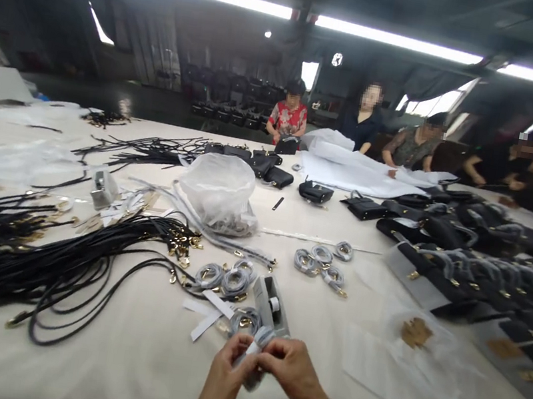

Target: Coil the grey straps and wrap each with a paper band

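Note:
Near the table's front edge, my left hand is closed around a coiled bag strap in greyish wrapping, with a white paper band across it. My right hand pinches at the same coil from the right, its fingertips against the band. Just beyond my fingers stands a grey tape dispenser with a white roll. Left of it lies another wrapped strap coil, beside white paper strips. Two more wrapped coils rest a little farther back.
Long black straps with gold clasps cover the table's left. A clear plastic bag stands mid-table; several wrapped coils lie right of it. Black handbags fill the right side, near a plastic sheet. Co-workers stand across the table.

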A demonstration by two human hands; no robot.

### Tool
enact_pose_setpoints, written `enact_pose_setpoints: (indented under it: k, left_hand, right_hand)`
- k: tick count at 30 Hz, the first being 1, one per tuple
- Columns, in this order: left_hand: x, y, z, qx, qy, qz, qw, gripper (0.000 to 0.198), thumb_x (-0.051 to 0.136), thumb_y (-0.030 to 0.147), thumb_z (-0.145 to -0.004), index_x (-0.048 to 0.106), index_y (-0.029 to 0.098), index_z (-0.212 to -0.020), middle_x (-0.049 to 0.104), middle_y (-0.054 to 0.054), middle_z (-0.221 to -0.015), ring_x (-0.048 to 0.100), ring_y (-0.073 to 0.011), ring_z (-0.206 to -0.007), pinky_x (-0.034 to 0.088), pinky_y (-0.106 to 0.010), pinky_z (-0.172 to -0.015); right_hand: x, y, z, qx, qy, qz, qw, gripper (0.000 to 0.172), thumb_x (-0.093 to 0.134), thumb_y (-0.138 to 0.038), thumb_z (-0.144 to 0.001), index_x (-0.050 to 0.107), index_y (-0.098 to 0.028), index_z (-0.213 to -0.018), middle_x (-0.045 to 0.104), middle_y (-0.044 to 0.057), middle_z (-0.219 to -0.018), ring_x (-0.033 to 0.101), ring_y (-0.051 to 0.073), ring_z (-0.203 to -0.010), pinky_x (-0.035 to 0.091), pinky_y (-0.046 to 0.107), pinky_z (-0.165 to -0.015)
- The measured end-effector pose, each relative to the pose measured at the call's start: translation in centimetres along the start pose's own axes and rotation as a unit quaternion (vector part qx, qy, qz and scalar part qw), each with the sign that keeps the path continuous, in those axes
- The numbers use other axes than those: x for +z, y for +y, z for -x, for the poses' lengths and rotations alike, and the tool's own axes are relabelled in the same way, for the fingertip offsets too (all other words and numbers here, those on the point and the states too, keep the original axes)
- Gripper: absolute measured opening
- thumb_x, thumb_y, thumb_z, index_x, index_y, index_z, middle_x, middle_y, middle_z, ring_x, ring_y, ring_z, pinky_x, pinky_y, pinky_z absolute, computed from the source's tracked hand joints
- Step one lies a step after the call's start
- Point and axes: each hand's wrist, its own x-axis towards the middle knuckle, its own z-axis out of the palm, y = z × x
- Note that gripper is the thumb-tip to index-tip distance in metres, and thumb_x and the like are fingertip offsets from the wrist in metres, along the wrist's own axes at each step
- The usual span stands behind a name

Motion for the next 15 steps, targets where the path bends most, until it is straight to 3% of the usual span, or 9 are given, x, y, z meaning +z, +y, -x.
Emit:
enact_pose_setpoints:
  k: [2, 4, 6, 8, 10, 12, 15]
  left_hand:
    - [0.3, -0.5, -0.5, -0.04, 0.007, 0.057, 0.998, 0.052, 0.081, 0.06, -0.063, 0.062, 0.019, -0.088, 0.066, -0.001, -0.071, 0.058, -0.0142, -0.06, 0.043, -0.025, -0.06]
    - [0.6, -0.7, -0.7, -0.107, -0.005, 0.127, 0.986, 0.056, 0.084, 0.059, -0.059, 0.06, 0.021, -0.091, 0.063, 0.002, -0.069, 0.053, -0.0105, -0.053, 0.039, -0.022, -0.055]
    - [1.0, -0.7, -0.7, -0.171, -0.023, 0.176, 0.969, 0.057, 0.087, 0.055, -0.057, 0.059, 0.023, -0.094, 0.061, 0.004, -0.069, 0.052, -0.0089, -0.053, 0.035, -0.02, -0.053]
    - [1.7, -0.7, -0.9, -0.212, -0.04, 0.182, 0.959, 0.054, 0.087, 0.054, -0.058, 0.059, 0.022, -0.092, 0.059, 0.004, -0.069, 0.051, -0.009, -0.055, 0.034, -0.02, -0.053]
    - [2.8, -0.7, -1.4, -0.204, -0.052, 0.161, 0.964, 0.052, 0.087, 0.054, -0.056, 0.061, 0.019, -0.085, 0.06, 0.002, -0.07, 0.053, -0.0111, -0.061, 0.037, -0.021, -0.055]
    - [4.5, -0.8, -2.0, -0.188, -0.067, 0.114, 0.973, 0.05, 0.087, 0.053, -0.054, 0.062, 0.017, -0.079, 0.06, 0.0, -0.072, 0.055, -0.0137, -0.067, 0.039, -0.022, -0.058]
    - [7.4, -1.2, -2.6, -0.203, -0.113, 0.021, 0.972, 0.041, 0.085, 0.045, -0.056, 0.065, 0.018, -0.08, 0.062, -0.001, -0.075, 0.057, -0.0171, -0.072, 0.043, -0.025, -0.06]
  right_hand:
    - [-0.4, 0.6, -0.6, -0.105, 0.075, 0.122, 0.984, 0.039, 0.072, -0.05, -0.076, 0.058, -0.019, -0.055, 0.06, -0.001, -0.056, 0.053, 0.014, -0.057, 0.039, 0.026, -0.057]
    - [-1.2, 1.0, -1.3, -0.228, 0.151, 0.24, 0.932, 0.049, 0.067, -0.062, -0.078, 0.053, -0.02, -0.057, 0.056, 0.0, -0.057, 0.051, 0.016, -0.058, 0.038, 0.03, -0.06]
    - [-2.6, 0.7, -2.1, -0.329, 0.185, 0.298, 0.877, 0.053, 0.06, -0.072, -0.079, 0.056, -0.02, -0.068, 0.06, 0.003, -0.068, 0.055, 0.02, -0.068, 0.042, 0.034, -0.068]
    - [-4.4, -0.1, -2.6, -0.409, 0.133, 0.33, 0.84, 0.056, 0.057, -0.074, -0.08, 0.061, -0.019, -0.091, 0.067, 0.01, -0.091, 0.06, 0.025, -0.088, 0.045, 0.039, -0.081]
    - [-6.2, -0.9, -2.5, -0.466, 0.016, 0.356, 0.81, 0.051, 0.057, -0.064, -0.087, 0.058, -0.02, -0.114, 0.067, 0.011, -0.109, 0.059, 0.025, -0.104, 0.045, 0.038, -0.09]
    - [-7.7, -1.0, -1.8, -0.471, -0.093, 0.375, 0.793, 0.038, 0.055, -0.043, -0.095, 0.053, -0.021, -0.126, 0.068, 0.008, -0.109, 0.061, 0.02, -0.099, 0.047, 0.032, -0.086]
    - [-8.4, 1.4, -0.2, -0.415, -0.131, 0.383, 0.815, 0.047, 0.055, -0.02, -0.09, 0.045, -0.018, -0.135, 0.07, 0.009, -0.104, 0.064, 0.017, -0.081, 0.048, 0.026, -0.071]
